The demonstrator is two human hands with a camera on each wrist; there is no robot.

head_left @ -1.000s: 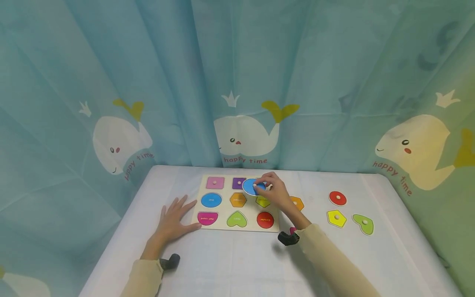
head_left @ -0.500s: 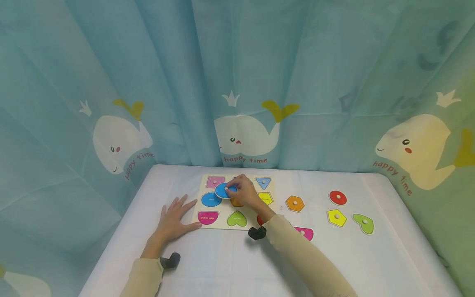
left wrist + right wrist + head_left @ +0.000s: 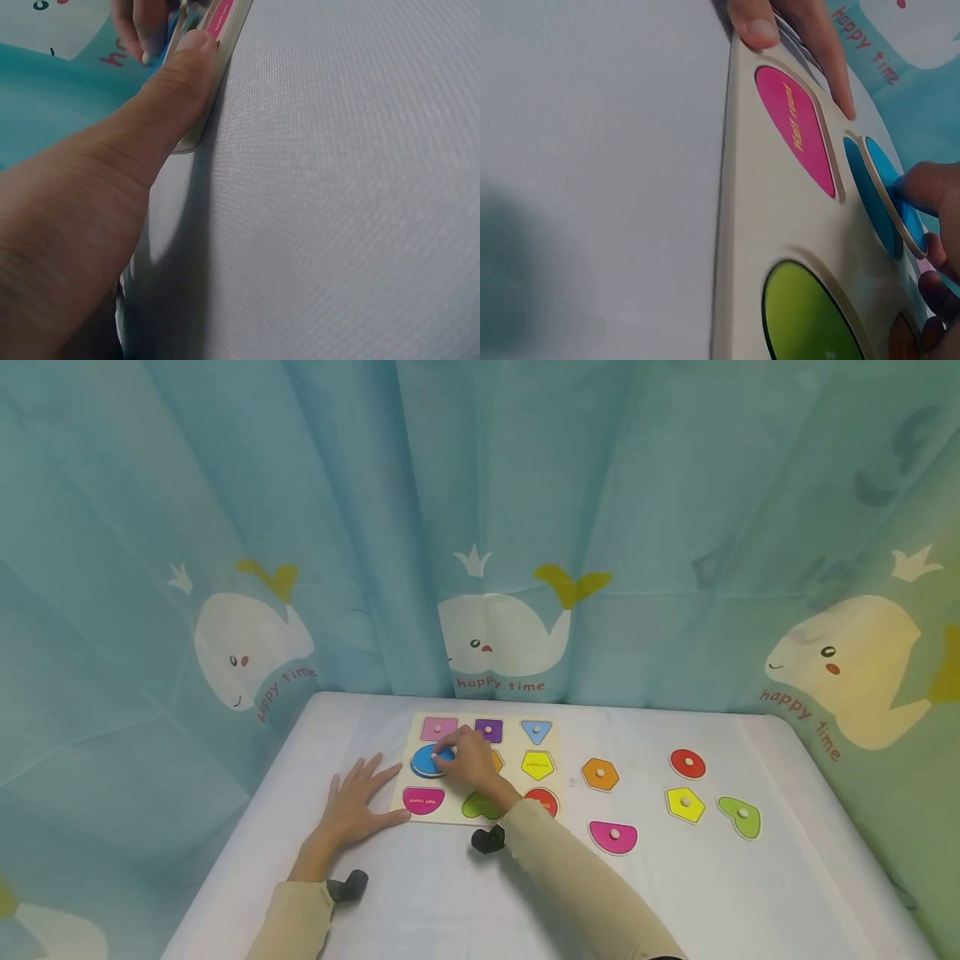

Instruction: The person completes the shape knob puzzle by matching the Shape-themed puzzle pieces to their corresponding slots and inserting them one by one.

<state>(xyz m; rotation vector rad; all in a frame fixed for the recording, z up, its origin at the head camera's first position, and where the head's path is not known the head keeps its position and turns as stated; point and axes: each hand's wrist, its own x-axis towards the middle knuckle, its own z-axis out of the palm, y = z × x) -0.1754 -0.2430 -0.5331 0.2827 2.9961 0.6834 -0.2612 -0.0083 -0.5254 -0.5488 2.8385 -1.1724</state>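
My right hand [image 3: 472, 762] pinches the blue oval piece [image 3: 424, 763] by its knob, just over the oval recess of the puzzle board [image 3: 472, 820]. In the right wrist view the oval piece [image 3: 889, 180] sits tilted above the blue recess [image 3: 873, 202], partly covering it. Fingers spread, my left hand [image 3: 351, 810] lies at the board's left edge. Its thumb [image 3: 196, 43] touches the board's corner in the left wrist view. A pink rectangle [image 3: 438, 729], a purple square [image 3: 488, 732] and a light blue triangle [image 3: 536, 731], all with knobs, fill the board's far row.
Loose knobbed pieces lie right of the board: an orange hexagon [image 3: 600, 774], a magenta half round [image 3: 613, 837], a red circle [image 3: 687, 763], a yellow pentagon [image 3: 685, 805] and a green heart [image 3: 741, 817]. A whale-print curtain [image 3: 360, 527] hangs behind the white table [image 3: 420, 893].
My right hand has carried the blue oval piece leftward across the board and lowered it over the oval recess. The left hand has stayed at the board's edge.
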